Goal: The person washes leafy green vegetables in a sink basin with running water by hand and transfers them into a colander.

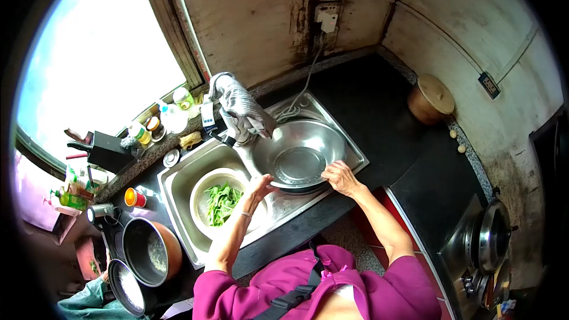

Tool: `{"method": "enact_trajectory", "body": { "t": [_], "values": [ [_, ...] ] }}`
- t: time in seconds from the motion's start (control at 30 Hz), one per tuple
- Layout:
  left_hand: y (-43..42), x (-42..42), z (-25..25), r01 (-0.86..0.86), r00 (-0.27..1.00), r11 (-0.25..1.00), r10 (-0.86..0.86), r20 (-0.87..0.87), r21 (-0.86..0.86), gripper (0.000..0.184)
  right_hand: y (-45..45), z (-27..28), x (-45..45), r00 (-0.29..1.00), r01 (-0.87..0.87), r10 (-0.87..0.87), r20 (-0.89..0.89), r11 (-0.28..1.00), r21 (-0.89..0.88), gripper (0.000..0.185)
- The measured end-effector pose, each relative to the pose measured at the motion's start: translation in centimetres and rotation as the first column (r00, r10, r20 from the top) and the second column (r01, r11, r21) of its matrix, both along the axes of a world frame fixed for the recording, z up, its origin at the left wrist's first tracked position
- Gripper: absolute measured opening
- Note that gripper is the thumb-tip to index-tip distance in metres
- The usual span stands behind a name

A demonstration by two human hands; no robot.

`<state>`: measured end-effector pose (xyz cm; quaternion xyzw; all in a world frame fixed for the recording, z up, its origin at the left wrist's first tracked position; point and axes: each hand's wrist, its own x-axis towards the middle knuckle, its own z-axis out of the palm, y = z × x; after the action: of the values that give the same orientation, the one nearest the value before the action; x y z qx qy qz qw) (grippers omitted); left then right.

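Note:
A wide stainless steel basin (329, 137) sits over the right side of the metal sink (178, 186). My left hand (259, 187) grips its near-left rim, and my right hand (341, 176) has its fingers closed on the near-right rim. The basin's inside looks shiny, perhaps with a little water in it; I cannot tell. Left of my left hand, a pale colander (198, 206) stands in the sink bowl with green leafy vegetables (223, 201) inside. A striped grey cloth (234, 98) hangs over the faucet area behind the basin and hides the tap.
A large pot (172, 255) and a smaller pan (116, 287) stand at the lower left. An orange cup (135, 197) is beside the sink. Bottles and a knife block (109, 153) line the window ledge. A brown lidded pot (431, 99) sits at the back right, a wok (495, 237) on the stove.

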<state>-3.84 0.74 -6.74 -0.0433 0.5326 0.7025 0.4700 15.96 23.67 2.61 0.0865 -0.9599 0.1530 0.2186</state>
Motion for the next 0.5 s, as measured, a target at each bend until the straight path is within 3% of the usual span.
{"method": "enact_trajectory", "body": {
  "t": [0.1,0.13,0.23,0.27,0.37,0.43,0.5],
  "values": [
    [-0.1,0.6,0.0,-0.053,0.998,0.998,0.053,0.033,0.021,0.007,0.2,-1.8,0.3,0.999,-0.016,0.018,-0.028,0.997,0.078,0.002],
    [-0.2,1.0,0.2,-0.072,0.997,0.997,0.071,-0.014,-0.042,0.006,0.2,-2.9,0.4,1.000,-0.016,0.017,-0.022,0.999,0.042,0.001],
    [-0.4,1.5,1.4,-0.041,0.992,0.995,0.030,-0.119,-0.090,0.002,0.9,-4.1,0.8,0.999,-0.035,0.034,0.031,0.999,0.021,0.018],
    [-0.1,2.0,1.6,-0.115,0.986,0.989,0.102,-0.131,-0.097,0.005,0.9,-3.7,0.8,0.999,-0.031,0.031,0.029,0.999,0.022,0.018],
    [-0.1,2.4,1.9,-0.163,0.983,0.983,0.154,-0.104,-0.083,0.009,0.8,-2.8,1.2,0.990,-0.038,0.046,0.130,0.998,-0.059,0.048],
    [0.2,2.9,2.0,-0.222,0.968,0.967,0.202,-0.151,-0.128,0.011,1.1,-2.8,1.3,0.984,-0.059,0.076,0.162,0.993,-0.105,0.051],
    [0.2,2.4,1.6,-0.159,0.979,0.971,0.131,-0.156,-0.180,0.011,1.7,-3.7,1.4,0.985,-0.056,0.079,0.155,0.988,-0.144,0.051]
  ]
}}
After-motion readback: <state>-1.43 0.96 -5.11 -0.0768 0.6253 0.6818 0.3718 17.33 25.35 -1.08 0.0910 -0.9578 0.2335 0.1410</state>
